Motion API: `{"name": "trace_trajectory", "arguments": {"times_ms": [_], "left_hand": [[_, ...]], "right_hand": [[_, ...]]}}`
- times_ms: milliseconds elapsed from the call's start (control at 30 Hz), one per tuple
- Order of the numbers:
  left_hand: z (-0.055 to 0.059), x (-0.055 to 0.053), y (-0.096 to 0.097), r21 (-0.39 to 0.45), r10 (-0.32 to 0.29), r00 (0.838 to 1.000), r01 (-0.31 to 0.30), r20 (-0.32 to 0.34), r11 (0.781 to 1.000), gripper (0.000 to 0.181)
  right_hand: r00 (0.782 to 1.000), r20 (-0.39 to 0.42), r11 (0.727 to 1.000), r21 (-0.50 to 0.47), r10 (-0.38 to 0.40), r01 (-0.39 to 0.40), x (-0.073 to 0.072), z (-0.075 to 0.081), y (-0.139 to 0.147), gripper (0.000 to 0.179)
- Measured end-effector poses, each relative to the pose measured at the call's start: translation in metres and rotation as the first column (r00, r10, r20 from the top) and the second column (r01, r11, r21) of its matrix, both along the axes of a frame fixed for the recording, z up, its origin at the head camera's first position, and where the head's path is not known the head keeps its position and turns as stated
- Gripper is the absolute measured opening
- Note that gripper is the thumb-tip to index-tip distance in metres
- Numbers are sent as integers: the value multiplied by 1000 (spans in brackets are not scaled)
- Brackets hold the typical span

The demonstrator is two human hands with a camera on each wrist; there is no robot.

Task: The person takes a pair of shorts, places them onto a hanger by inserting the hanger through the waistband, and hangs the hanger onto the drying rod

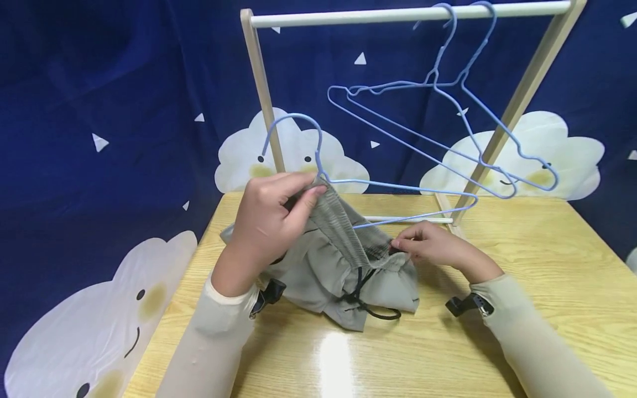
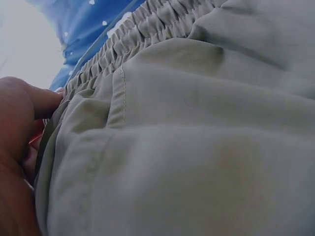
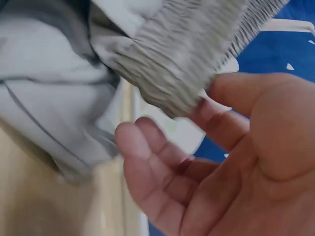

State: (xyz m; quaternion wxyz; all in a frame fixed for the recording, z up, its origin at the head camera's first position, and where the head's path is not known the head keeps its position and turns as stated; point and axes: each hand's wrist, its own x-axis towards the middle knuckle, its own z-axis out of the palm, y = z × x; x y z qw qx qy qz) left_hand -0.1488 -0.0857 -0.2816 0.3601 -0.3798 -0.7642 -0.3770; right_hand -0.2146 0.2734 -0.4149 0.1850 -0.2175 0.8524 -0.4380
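Note:
Grey shorts [image 1: 318,265] with a gathered elastic waistband [image 1: 343,224] and a black drawstring [image 1: 359,298] hang bunched over the wooden table. My left hand [image 1: 269,215] pinches one end of the waistband, close under the hook of a blue wire hanger [image 1: 398,185]. One shoulder of that hanger sticks out to the right; its left part is hidden by the cloth and the hand. At the waistband's other end, my right hand [image 1: 438,246] pinches the edge between thumb and forefinger. In the right wrist view the other fingers [image 3: 152,182] curl loosely beneath the waistband [image 3: 167,64].
Behind stands a garment rack with a white top rail [image 1: 348,17] and wooden posts [image 1: 520,110]. Two more blue hangers [image 1: 497,119] hang on its right side. A dark blue backdrop [image 1: 124,55] with white clouds rises behind the table [image 1: 537,265].

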Motion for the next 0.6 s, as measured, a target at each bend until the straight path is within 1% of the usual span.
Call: {"name": "trace_trajectory", "arguments": {"times_ms": [33,100,167,233,333,400,433,467,533,600], "left_hand": [[0,0,-1,3,2,1000,-2,-2,1000,11],[0,-1,-2,6,6,1000,-6,-7,1000,10],[-1,-1,-3,2,9,1000,-9,-7,1000,10],[-1,-2,-4,-4,13,1000,-13,-6,1000,9],[-1,-3,-4,-12,19,1000,-19,-4,1000,9],[-1,-4,-5,-12,27,1000,-27,-5,1000,9],[-1,-4,-5,-12,31,999,-32,-4,999,9],[-1,-4,-5,-10,36,999,-37,-2,999,9],[0,-5,-5,-9,45,999,-45,2,999,10],[0,-5,-5,-7,55,998,-55,5,998,11]], "right_hand": [[999,33,1000,10,-24,23,0,2,3,29],[995,68,997,43,-69,66,1,6,9,35],[992,75,993,73,-101,95,3,11,13,37],[993,59,991,95,-103,97,5,15,16,37],[998,14,990,127,-55,52,7,20,17,33],[1000,-20,988,158,1,2,9,23,16,26],[999,-31,985,172,34,-29,10,24,16,23],[997,-40,981,183,66,-58,12,25,16,24],[993,-47,975,200,108,-97,14,26,15,22],[989,-66,971,211,132,-115,15,26,15,20]]}}
